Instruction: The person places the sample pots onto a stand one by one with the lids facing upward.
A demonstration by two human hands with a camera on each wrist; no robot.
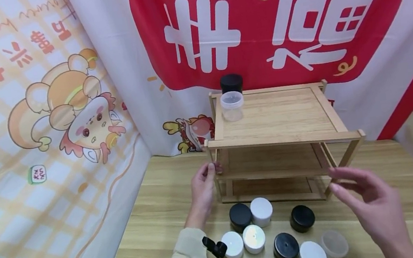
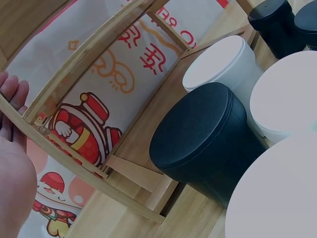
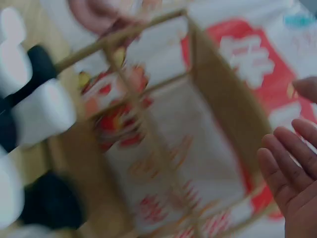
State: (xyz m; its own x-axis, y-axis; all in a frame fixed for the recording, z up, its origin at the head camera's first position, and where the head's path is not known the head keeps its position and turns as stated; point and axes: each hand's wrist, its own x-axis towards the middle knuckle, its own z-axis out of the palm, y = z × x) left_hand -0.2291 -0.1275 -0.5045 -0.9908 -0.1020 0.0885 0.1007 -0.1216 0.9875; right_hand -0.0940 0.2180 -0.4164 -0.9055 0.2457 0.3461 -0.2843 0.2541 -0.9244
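Observation:
A light wooden three-tier shelf (image 1: pixel 279 114) stands on the wood-grain table. My left hand (image 1: pixel 202 191) holds its front left post, thumb in front and fingertips behind; in the left wrist view the hand (image 2: pixel 15 163) sits at the frame's edge. By the front right post is my right hand (image 1: pixel 375 202), thumb and fingers spread with nothing between them. The right wrist view shows that hand (image 3: pixel 297 173) apart from the frame. On the top tier stand a clear jar (image 1: pixel 232 107) at the left and a black jar (image 1: pixel 231 83) behind it.
In front of the shelf stand several lidded jars: black ones (image 1: pixel 240 216), white ones (image 1: pixel 261 210) and a clear one (image 1: pixel 334 243). A printed cloth (image 1: pixel 111 72) hangs behind and along the left. A black clip-like piece (image 1: pixel 215 247) sits at my left sleeve.

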